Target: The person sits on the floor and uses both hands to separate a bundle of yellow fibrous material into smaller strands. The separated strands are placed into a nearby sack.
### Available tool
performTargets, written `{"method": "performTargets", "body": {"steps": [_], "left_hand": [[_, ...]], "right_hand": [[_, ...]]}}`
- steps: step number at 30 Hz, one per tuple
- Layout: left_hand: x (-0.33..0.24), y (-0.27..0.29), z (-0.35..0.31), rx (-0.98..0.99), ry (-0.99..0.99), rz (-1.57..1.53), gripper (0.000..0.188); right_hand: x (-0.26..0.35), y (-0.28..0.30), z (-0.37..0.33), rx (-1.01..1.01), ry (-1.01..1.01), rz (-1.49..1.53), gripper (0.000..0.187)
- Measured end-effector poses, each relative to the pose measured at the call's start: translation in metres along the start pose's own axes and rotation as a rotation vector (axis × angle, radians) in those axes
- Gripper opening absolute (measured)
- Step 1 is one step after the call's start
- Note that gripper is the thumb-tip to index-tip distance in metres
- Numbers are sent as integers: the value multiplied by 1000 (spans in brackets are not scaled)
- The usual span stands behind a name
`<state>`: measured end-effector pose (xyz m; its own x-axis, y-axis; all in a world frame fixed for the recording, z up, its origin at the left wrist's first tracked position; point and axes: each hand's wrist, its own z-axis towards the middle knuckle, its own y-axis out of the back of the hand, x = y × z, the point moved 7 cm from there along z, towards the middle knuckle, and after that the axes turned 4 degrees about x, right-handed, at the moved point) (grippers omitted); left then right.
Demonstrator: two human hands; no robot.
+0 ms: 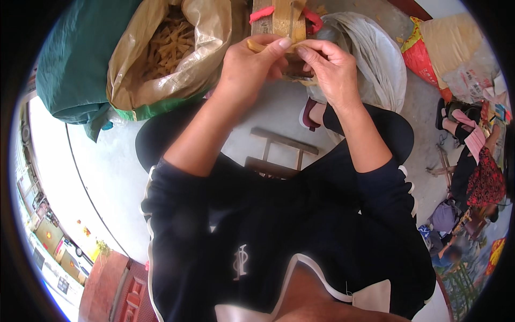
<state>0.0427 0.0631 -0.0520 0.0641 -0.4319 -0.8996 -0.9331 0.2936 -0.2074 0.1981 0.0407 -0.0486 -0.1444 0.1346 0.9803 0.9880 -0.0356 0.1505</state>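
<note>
Far upper left of the frame: green cloth sack (70, 70), slumped on the pale floor (102, 166). Just right of it: open tan plastic bag (161, 53) full of short yellowish bamboo strips (169, 43). Upper centre: left hand (248, 67), thumb and forefinger pinching one end of a thin bamboo strip (256, 46) that lies level under a wooden frame (280, 19) padded with pink bands. Touching from the right: right hand (331, 68), fingertips pressed together on the strip's other end. Behind that hand: white woven sack (370, 59). Below centre, between the knees: small wooden stool (281, 155). Far right: another person seated in red patterned clothing (485, 180)
</note>
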Motion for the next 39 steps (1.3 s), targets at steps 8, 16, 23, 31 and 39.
{"method": "performTargets", "body": {"steps": [8,16,23,31,39], "left_hand": [[13,11,15,-120,61,-98,19],[16,13,28,-170,-4,95,18],[4,23,33,-256,-141,569,20],[-45,103,23,-568,-354,115,25],[-68,41,-4,-160,-418,80,27]], "right_hand": [[6,-3,13,-68,70,-181,16],[11,-3,14,-97,208,-387,14],[-2,15,27,-177,276,-491,12],[-47,68,52,-418,-87,33,14],[-122,84,57,-467,-162,163,18]]}}
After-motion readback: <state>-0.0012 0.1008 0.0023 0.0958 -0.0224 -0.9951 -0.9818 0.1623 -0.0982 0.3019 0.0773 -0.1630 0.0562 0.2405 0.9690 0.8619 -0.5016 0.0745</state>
